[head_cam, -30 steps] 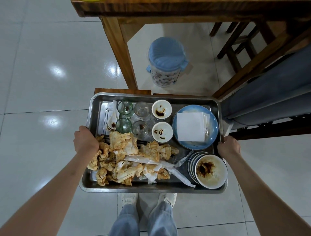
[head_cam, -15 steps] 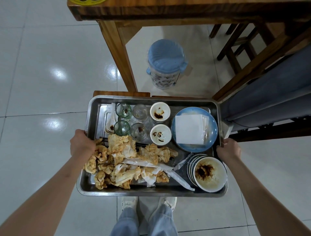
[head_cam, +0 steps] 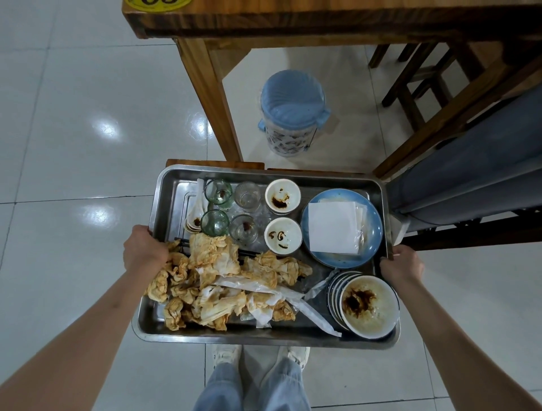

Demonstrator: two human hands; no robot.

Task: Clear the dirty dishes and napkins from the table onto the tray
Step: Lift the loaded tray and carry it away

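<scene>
White tiled floor (head_cam: pixel 73 132), wooden counter (head_cam: pixel 322 20) ahead. Metal tray (head_cam: pixel 167 205), loaded with soiled napkins (head_cam: pixel 223 281) and dishes (head_cam: pixel 369 305), gripped by left hand (head_cam: pixel 143 249) and right hand (head_cam: pixel 401 267) at opposite side rims.

This looks like a small eatery. A wooden table (head_cam: pixel 322 20) carries a yellow number sticker (head_cam: pixel 157 3) at its corner, with wooden stools (head_cam: pixel 419 79) and a padded bench (head_cam: pixel 469 176) beside it. A lined bin (head_cam: pixel 291 114) stands under the table on glossy white floor tiles (head_cam: pixel 73 132). A steel tray (head_cam: pixel 167 205) holds many used dishes.
</scene>
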